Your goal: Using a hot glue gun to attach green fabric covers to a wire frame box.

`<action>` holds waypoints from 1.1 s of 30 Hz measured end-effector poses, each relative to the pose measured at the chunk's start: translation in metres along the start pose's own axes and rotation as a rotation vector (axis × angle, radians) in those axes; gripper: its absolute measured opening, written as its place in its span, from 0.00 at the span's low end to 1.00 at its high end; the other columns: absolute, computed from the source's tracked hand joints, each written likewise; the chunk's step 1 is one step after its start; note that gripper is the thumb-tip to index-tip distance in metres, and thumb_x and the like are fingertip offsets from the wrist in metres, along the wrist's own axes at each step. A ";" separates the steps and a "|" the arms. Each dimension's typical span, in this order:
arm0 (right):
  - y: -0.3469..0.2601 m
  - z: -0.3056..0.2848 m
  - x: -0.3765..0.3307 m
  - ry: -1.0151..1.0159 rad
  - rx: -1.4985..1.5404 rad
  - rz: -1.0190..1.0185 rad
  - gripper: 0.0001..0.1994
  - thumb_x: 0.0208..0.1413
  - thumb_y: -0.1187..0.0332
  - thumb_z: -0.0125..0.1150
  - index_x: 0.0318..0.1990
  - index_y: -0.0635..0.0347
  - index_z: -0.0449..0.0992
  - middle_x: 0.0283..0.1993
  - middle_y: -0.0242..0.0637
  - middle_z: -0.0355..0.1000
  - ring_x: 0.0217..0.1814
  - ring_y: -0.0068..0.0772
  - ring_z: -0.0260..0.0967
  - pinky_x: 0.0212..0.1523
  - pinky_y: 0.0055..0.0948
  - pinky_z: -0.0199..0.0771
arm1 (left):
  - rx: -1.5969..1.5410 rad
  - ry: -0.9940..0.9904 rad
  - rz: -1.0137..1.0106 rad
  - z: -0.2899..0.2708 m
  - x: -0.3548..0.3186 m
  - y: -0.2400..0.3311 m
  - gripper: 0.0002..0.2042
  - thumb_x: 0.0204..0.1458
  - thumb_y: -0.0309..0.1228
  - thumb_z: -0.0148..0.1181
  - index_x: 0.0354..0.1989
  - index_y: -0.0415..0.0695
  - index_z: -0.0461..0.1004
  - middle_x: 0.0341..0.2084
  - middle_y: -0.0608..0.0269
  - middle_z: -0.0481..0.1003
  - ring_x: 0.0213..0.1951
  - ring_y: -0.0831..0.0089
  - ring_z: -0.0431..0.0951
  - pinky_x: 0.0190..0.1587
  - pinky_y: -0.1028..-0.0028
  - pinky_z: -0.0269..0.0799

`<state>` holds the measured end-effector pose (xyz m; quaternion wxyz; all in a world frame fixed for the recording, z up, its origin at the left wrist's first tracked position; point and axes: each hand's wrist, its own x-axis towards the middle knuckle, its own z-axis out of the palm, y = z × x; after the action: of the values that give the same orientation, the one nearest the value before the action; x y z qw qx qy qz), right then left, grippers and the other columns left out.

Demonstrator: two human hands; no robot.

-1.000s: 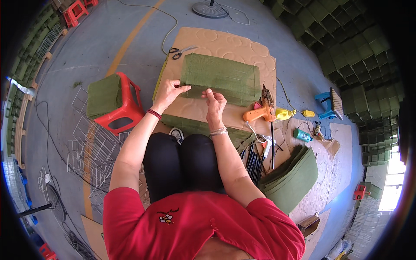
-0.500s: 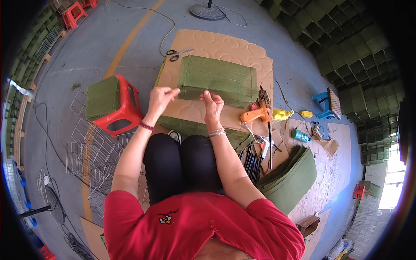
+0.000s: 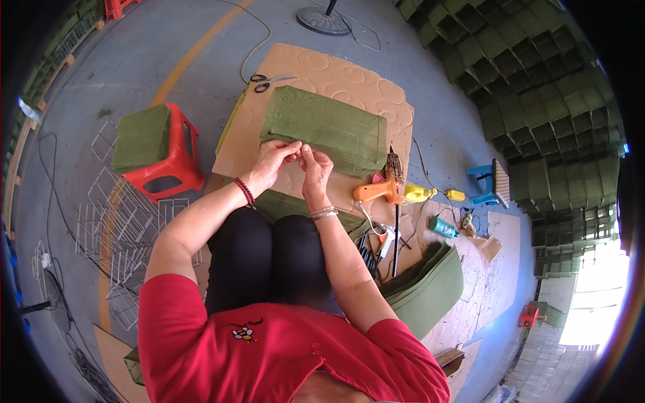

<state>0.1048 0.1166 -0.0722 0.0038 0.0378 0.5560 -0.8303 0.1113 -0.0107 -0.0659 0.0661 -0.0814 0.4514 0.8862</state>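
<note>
My left hand (image 3: 274, 162) and my right hand (image 3: 316, 176) meet fingertip to fingertip, thumbs and forefingers pinched. Whatever lies between them, if anything, is too small to make out. Just beyond the fingers, a green mesh-covered rectangular piece (image 3: 329, 127) rests on a cardboard sheet (image 3: 356, 77). To the right of my right hand lies an orange glue gun (image 3: 377, 192) with a dark, crusted front end. A pair of scissors (image 3: 270, 82) is at the far left of the cardboard, apart from both hands.
A red stool (image 3: 176, 158) bearing green fabric stands at left, above wire frames (image 3: 124, 235) on the floor. Stacked green sheets (image 3: 430, 289), a green bottle (image 3: 443, 227) and a yellow tool (image 3: 420, 194) are at right. Green boxes (image 3: 537, 101) pile up along the right side.
My hands have come together from apart, the left moving toward the right until their fingertips meet. The whole view has shifted slightly, and the mesh-covered piece still rests on the cardboard.
</note>
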 end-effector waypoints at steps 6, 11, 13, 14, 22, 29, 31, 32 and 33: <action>-0.015 -0.006 -0.007 0.070 -0.011 -0.039 0.11 0.57 0.65 0.65 0.27 0.64 0.79 0.19 0.29 0.70 0.17 0.14 0.53 0.20 0.18 0.49 | 0.057 0.052 0.022 0.001 -0.003 0.004 0.07 0.52 0.31 0.66 0.30 0.41 0.77 0.26 0.66 0.77 0.28 0.82 0.73 0.34 0.82 0.69; -0.012 -0.010 -0.004 0.071 -0.018 -0.028 0.10 0.57 0.66 0.65 0.28 0.64 0.79 0.19 0.32 0.73 0.16 0.13 0.52 0.19 0.18 0.48 | 0.093 0.060 0.020 0.001 -0.001 0.000 0.08 0.52 0.32 0.67 0.29 0.42 0.77 0.26 0.66 0.77 0.28 0.82 0.73 0.35 0.82 0.69; -0.010 -0.009 -0.003 0.076 -0.004 -0.045 0.10 0.57 0.66 0.64 0.28 0.63 0.79 0.19 0.33 0.73 0.15 0.13 0.52 0.19 0.17 0.48 | 0.102 0.046 0.044 0.001 -0.001 -0.002 0.08 0.52 0.33 0.67 0.29 0.42 0.77 0.25 0.67 0.76 0.28 0.82 0.73 0.35 0.82 0.69; -0.010 -0.007 -0.003 0.077 0.012 -0.063 0.10 0.57 0.67 0.64 0.28 0.63 0.79 0.19 0.33 0.73 0.15 0.13 0.52 0.18 0.17 0.48 | 0.101 0.045 0.040 0.001 -0.001 -0.002 0.08 0.52 0.33 0.67 0.29 0.42 0.77 0.25 0.67 0.76 0.28 0.82 0.73 0.35 0.82 0.69; -0.003 -0.011 0.001 0.052 0.056 -0.080 0.10 0.57 0.67 0.64 0.27 0.63 0.79 0.19 0.32 0.73 0.16 0.13 0.53 0.19 0.18 0.48 | 0.153 -0.067 -0.007 0.016 -0.003 0.001 0.11 0.53 0.35 0.66 0.33 0.38 0.81 0.25 0.68 0.78 0.26 0.82 0.74 0.35 0.80 0.71; -0.021 -0.016 -0.008 0.173 0.026 -0.060 0.13 0.56 0.67 0.66 0.21 0.61 0.75 0.19 0.34 0.73 0.16 0.13 0.53 0.18 0.18 0.47 | 0.233 0.004 0.076 0.019 0.000 -0.001 0.10 0.51 0.35 0.68 0.29 0.40 0.81 0.23 0.68 0.77 0.24 0.83 0.72 0.31 0.81 0.68; -0.024 -0.021 -0.008 0.207 0.067 -0.066 0.14 0.55 0.68 0.66 0.19 0.59 0.74 0.19 0.35 0.73 0.16 0.13 0.52 0.18 0.18 0.47 | 0.249 0.008 0.082 0.018 0.000 -0.002 0.10 0.50 0.35 0.69 0.27 0.41 0.80 0.22 0.68 0.77 0.24 0.83 0.72 0.30 0.81 0.67; -0.023 -0.022 -0.007 0.181 0.042 -0.074 0.15 0.55 0.68 0.66 0.19 0.58 0.73 0.19 0.35 0.73 0.15 0.13 0.52 0.18 0.18 0.46 | 0.249 0.005 0.080 0.018 0.000 -0.002 0.10 0.50 0.35 0.69 0.27 0.41 0.80 0.22 0.68 0.77 0.24 0.83 0.72 0.30 0.81 0.67; -0.022 -0.023 -0.007 0.155 0.016 -0.081 0.15 0.56 0.68 0.66 0.18 0.57 0.72 0.19 0.36 0.73 0.15 0.13 0.51 0.18 0.17 0.46 | 0.243 0.007 0.082 0.018 0.000 -0.003 0.10 0.50 0.35 0.69 0.27 0.41 0.80 0.22 0.68 0.77 0.24 0.83 0.72 0.30 0.81 0.67</action>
<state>0.1119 0.1466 -0.0599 -0.0734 0.0794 0.5489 -0.8289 0.1103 0.0058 -0.0583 0.0376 -0.0575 0.5587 0.8266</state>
